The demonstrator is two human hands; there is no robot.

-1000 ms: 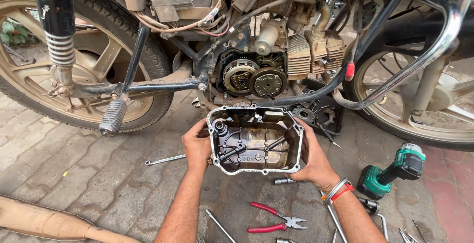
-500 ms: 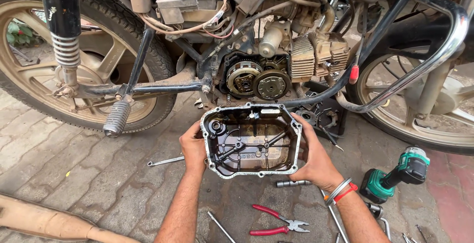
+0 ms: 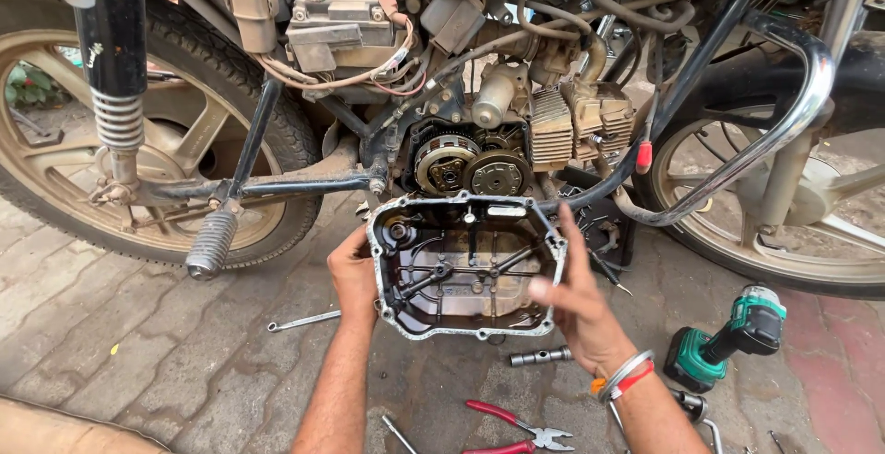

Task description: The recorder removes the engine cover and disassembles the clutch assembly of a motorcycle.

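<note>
A metal engine side cover (image 3: 466, 267), roughly rectangular with a pale machined rim and a dark, oily inside, is held up in front of the open side of a motorcycle engine (image 3: 470, 170), its inner face turned toward the camera. It sits just below the 2 exposed round clutch and gear parts, above the paved ground (image 3: 138, 343).

It looks like cast metal: stiff, fairly heavy for its size, and probably slippery with oil inside. The rim and its bolt ears seem the surest places to grip; the flat mating edge would likely suffer from a knock or a drop.

The left hand (image 3: 355, 274) is clamped on the cover's left edge, fingers wrapped behind it. The right hand (image 3: 576, 302) is open, fingers spread and blurred, near the right edge; whether it touches the cover cannot be told.

Compared with 0.5 seconds ago, both hands then gripped the cover, 1 on each side; now the right hand has let go or loosened, and the left carries the weight. The cover stays at about the same height.

Around it lie a spanner (image 3: 304, 321), a short socket bar (image 3: 540, 356), red-handled pliers (image 3: 516, 426) and a green cordless driver (image 3: 728, 339).
</note>
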